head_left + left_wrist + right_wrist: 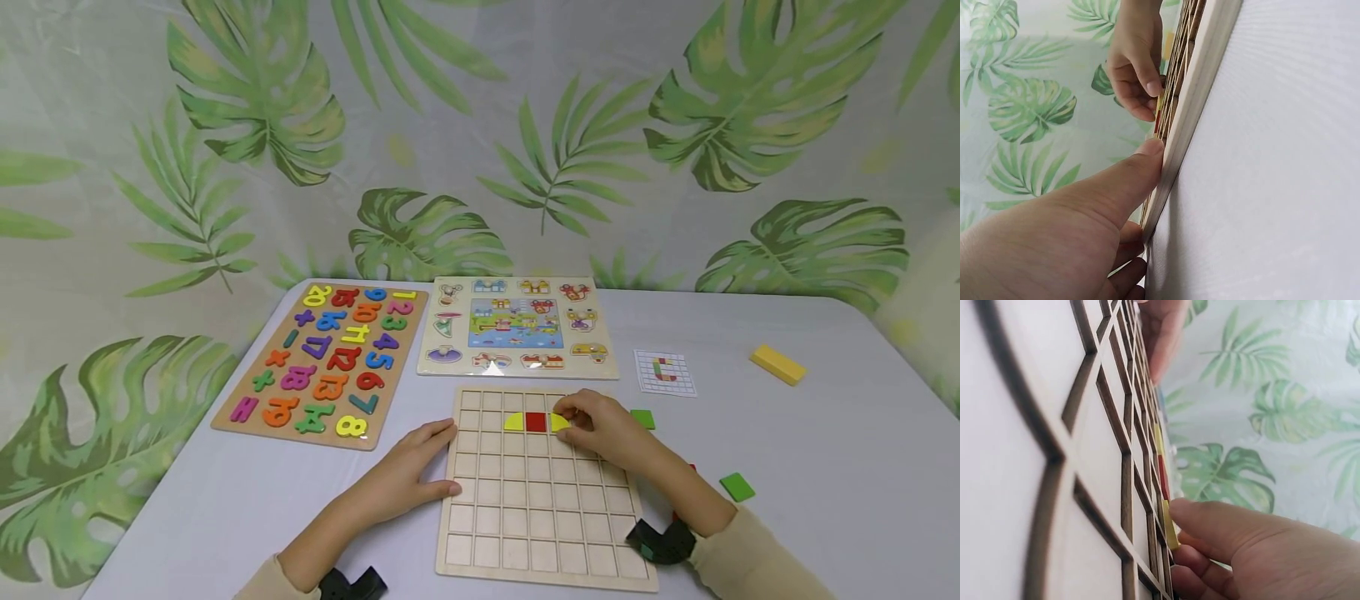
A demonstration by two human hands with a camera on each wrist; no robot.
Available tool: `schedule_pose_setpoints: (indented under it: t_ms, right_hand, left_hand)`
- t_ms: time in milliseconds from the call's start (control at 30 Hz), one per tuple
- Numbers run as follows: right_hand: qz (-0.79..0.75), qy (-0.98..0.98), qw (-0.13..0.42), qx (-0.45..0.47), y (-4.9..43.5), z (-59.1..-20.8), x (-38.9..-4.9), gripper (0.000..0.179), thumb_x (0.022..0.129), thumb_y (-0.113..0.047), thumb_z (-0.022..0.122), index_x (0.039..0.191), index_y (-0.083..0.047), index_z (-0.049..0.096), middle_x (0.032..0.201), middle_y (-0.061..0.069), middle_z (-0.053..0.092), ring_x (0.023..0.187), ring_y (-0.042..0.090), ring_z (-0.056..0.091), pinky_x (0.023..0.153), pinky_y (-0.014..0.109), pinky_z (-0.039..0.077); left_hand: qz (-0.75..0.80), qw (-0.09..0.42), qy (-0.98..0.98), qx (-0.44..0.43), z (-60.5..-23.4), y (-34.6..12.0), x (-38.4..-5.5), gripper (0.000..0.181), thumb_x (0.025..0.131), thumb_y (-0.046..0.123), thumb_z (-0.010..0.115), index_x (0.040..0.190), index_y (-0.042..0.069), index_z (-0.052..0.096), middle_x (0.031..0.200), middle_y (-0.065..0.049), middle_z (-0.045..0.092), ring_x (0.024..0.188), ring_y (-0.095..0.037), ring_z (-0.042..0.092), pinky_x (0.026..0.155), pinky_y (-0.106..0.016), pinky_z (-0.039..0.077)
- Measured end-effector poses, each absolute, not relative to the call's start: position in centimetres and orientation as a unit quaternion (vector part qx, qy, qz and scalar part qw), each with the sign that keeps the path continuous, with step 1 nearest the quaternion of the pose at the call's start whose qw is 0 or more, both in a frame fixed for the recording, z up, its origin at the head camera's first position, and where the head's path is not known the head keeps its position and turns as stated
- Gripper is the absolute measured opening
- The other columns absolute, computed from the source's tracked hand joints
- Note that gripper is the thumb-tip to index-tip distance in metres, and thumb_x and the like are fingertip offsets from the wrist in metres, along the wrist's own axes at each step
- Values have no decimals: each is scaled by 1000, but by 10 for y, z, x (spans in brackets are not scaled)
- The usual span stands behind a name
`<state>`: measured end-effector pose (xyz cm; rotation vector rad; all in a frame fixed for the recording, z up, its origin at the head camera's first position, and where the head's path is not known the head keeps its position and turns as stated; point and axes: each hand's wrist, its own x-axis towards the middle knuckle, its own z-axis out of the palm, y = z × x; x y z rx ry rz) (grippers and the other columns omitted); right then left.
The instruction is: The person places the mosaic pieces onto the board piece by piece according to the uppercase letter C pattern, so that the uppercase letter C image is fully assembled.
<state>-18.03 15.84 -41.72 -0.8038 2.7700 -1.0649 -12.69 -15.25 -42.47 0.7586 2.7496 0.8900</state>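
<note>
A wooden grid board (517, 527) lies flat in front of me. In its second row from the back sit a yellow quarter-round tile (515, 422), a red square tile (536, 422) and, to their right, another yellow quarter-round tile (558, 423). My right hand (609, 433) pinches this right-hand yellow tile at its cell; the right wrist view has the thumb on the yellow tile (1170, 526), with the other fingers curled beside it. Along the board's left edge rests my left hand (401, 479), its fingers fairly straight and its thumb (1138, 169) touching the rim.
Behind the grid board lie a number puzzle (318, 367) and a picture puzzle (517, 325). To the right are a pattern card (665, 372), a yellow block (777, 365) and green tiles (737, 487) (642, 419). Something red is partly hidden beneath my right forearm.
</note>
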Motion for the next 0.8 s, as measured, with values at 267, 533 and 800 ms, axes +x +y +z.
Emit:
schedule_pose_setpoints:
  t_ms: [267,533,800]
  right_hand:
    - [-351,898,29,-266,158,-418,-180,16,82,-8,65,98,-10,62,84,-5,54,73,10,47,63,24,42]
    - [-350,899,40,-262,158,-418,-179,18,83,-13,65,100,-10,62,84,-6,53,74,11,46,62,24,41]
    - [-360,898,62,-244,167,-397,-174,35,82,-17,66,114,-6,57,101,1,58,87,16,52,73,32,45]
  left_hand:
    - [299,79,917,252,-424,-153,-127,79,79,49,61,139,6,33,143,-5,28,130,-25,24,101,-42,27]
    - [300,79,917,253,-424,-153,-127,79,79,49,61,139,6,33,143,-5,28,129,-25,24,101,-43,27]
    - [297,81,917,254,-426,-153,-128,80,79,51,60,140,7,32,143,-4,27,130,-24,23,102,-42,26]
